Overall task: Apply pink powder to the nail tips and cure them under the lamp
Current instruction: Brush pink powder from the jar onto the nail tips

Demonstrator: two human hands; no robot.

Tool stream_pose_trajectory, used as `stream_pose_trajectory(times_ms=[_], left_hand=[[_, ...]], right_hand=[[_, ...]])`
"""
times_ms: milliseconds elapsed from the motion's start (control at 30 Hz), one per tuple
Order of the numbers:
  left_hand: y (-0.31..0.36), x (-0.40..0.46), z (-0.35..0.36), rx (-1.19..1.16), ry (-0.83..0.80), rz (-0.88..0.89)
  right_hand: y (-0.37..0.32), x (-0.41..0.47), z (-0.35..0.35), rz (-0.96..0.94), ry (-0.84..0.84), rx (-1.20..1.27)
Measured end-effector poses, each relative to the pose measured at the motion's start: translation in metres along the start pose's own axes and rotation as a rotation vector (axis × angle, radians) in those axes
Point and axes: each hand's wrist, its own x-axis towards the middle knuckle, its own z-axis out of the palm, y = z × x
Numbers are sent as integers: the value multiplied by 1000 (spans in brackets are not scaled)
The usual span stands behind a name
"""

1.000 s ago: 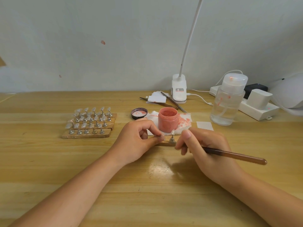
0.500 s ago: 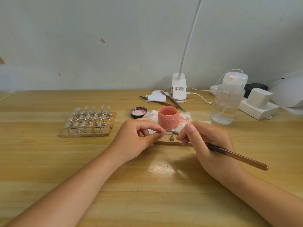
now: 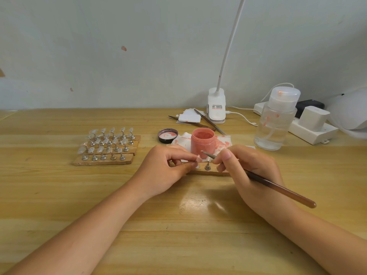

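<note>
Since a moment ago the left hand [image 3: 168, 171] has lifted a nail tip [image 3: 198, 159] off the wooden strip [image 3: 210, 172] and the brush [image 3: 278, 188] tip has risen to meet it. The left grip is closed, thumb and fingers pinching the nail tip just above the strip, probably to steady it for the bristles. The right hand [image 3: 252, 173] has its grip curled round the brush near the front of the handle, pen-fashion, so the bristle end reaches left to the tip. Just beyond both grips stands the open jar of pink powder [image 3: 203, 141] on a stained tissue [image 3: 223, 141], close for dipping. Well left of the left grip stand the other nail tips [image 3: 108, 142]. The lamp [image 3: 216, 108] stands beyond the jar on the counter [image 3: 178, 235].
</note>
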Motion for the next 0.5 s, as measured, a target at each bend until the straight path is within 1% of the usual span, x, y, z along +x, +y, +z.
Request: stream_pose_trajectory(times_ms=[100,167,267,400,500], left_hand=[[-1,0,0,-4,-10,-7],[0,0,0,-5,-13,-14],[-1,0,0,11,-23,-12],[-1,0,0,15,-31,-16],[-1,0,-1,16,-30,-21]], right_hand=[[1,-2,0,25,-60,73],[2,-4,-1,15,-61,102],[-1,0,0,-10,-9,18],[1,-3,-1,11,-75,81],[1,-2,-1,-26,-28,20]])
